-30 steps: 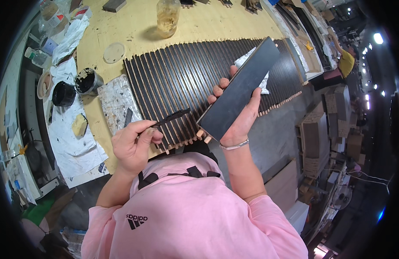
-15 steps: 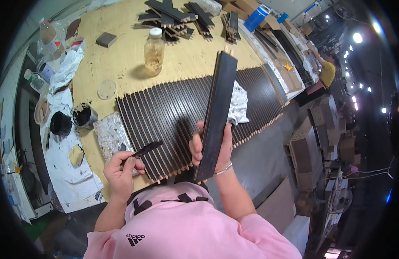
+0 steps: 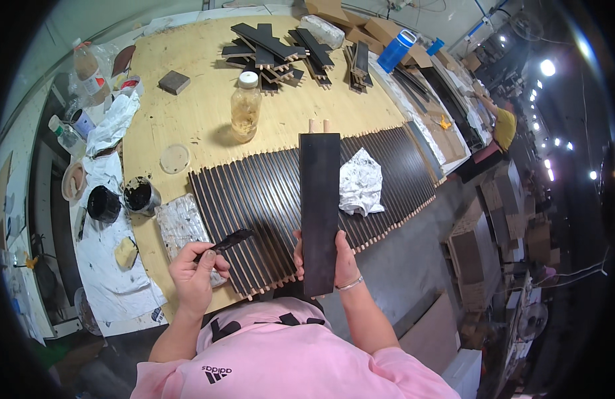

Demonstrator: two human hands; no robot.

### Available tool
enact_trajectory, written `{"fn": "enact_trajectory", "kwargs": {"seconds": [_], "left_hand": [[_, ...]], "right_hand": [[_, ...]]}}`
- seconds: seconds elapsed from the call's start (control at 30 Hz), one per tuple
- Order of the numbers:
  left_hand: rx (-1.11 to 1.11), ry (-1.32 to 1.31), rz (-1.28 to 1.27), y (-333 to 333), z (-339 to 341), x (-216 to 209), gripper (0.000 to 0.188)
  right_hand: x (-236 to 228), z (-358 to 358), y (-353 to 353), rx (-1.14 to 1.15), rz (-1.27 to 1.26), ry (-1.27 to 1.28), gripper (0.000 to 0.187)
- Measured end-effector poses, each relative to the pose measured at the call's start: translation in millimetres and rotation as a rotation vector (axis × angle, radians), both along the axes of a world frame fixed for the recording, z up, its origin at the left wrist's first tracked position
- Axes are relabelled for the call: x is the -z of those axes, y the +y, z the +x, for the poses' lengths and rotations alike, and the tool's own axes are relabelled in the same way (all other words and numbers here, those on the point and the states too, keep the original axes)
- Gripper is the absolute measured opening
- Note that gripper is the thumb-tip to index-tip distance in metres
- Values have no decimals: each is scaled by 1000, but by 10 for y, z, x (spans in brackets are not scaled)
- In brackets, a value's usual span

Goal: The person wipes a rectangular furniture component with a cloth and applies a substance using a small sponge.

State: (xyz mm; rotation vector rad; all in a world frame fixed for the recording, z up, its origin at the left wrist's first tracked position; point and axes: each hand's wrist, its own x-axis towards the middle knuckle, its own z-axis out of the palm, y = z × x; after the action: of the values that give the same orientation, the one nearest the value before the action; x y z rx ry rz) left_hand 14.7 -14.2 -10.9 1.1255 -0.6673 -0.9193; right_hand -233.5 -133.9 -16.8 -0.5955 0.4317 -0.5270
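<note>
Right hand (image 3: 345,263): forearm reaching up and forward past the table's near edge, palm behind the board, fingertips wrapped on its left side and thumb along its right; grips the board by its lower half, a metal band (image 3: 350,284) at the wrist

Left hand (image 3: 195,267): elbow bent, forearm angled up, thumb and fingers pinching one end of a thin, black-coated tool (image 3: 234,240); its ragged tip points right and slightly up, apart from the board

Dark board (image 3: 319,213): lifted over the row near the table's near edge; long, flat rectangle, face smooth with a dull sheen, two pale round wooden pegs at the far end

Row of strips (image 3: 267,199): dark, glossy, set close side by side along the near edge of the table (image 3: 154,120), pale peg ends forming a fringe on both sides; crumpled white cloth or paper (image 3: 362,183), dark-spotted, on top, just right of the board

Toward the left edge: two round pots (image 3: 103,204) with thick black smears, pale yellow sponge-like lump (image 3: 126,253) on stained white sheeting (image 3: 114,286)

Toward the far edge: loose pile of dark pieces (image 3: 264,50); nearer, an upright clear bottle (image 3: 246,113), white cap, brownish residue inside
</note>
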Motion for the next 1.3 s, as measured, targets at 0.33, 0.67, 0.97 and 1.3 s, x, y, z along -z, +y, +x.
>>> {"fn": "enact_trajectory", "kwargs": {"seconds": [0.33,0.67,0.97,1.3], "left_hand": [[-10,110,0,-64,66,20,16],[-111,248,-248,-491,162,-165,35],[8,323,-259,-792,-59,-446,52],[-70,327,-250,-771,-84,-378,46]], "right_hand": [[-61,42,-17,-16,-219,142,92],[-52,80,-12,-164,-223,225,80],[17,157,48,-303,-313,257,59],[75,125,16,-344,-273,248,58]]}}
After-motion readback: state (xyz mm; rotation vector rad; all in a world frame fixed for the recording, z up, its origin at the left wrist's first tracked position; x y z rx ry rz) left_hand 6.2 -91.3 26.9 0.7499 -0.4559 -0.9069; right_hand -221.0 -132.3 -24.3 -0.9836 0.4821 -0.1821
